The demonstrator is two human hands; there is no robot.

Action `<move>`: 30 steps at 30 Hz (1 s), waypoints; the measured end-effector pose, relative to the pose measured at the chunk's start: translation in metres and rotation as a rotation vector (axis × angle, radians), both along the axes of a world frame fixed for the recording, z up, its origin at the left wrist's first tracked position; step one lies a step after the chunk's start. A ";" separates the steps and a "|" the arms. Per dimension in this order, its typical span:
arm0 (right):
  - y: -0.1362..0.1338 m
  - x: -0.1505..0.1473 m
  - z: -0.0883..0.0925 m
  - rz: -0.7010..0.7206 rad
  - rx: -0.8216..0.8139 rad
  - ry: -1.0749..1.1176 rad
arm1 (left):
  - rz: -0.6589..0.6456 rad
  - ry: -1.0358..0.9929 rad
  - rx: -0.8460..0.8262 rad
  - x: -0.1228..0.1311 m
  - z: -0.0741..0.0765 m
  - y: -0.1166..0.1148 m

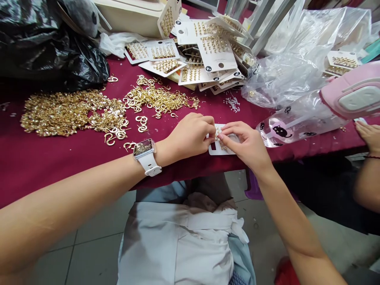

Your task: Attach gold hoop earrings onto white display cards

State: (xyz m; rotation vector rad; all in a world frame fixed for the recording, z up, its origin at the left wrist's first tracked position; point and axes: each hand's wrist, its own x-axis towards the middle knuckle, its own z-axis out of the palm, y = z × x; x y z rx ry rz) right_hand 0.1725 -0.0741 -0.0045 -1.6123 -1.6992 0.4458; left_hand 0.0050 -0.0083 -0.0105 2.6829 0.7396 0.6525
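A white earring card (pixel 218 151) with small gold pieces on it lies near the table's front edge, partly covered by my fingers. My left hand (pixel 191 133), a white-strapped watch on its wrist, has its fingers curled in a pinch at the card's left side. From the right, my right hand (pixel 247 143) reaches over the card, thumb and fingers closed together near the gold pieces. What sits between the fingertips of either hand is too small to make out. Left of my hands lie a pile of gold hoop earrings (pixel 154 97) and a few loose hoops (pixel 141 123).
A larger heap of gold pieces (pixel 71 113) spreads at left, below a black plastic bag (pixel 50 47). Filled earring cards (pixel 218 53) are stacked at the back. Tiny clear bits (pixel 232 103) lie before them. A pink-lidded bottle (pixel 299 118) and another person's hand (pixel 369 136) are at right.
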 end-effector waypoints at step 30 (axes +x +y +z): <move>0.006 0.000 0.015 0.047 -0.105 -0.143 | 0.003 0.007 0.017 0.001 0.001 0.000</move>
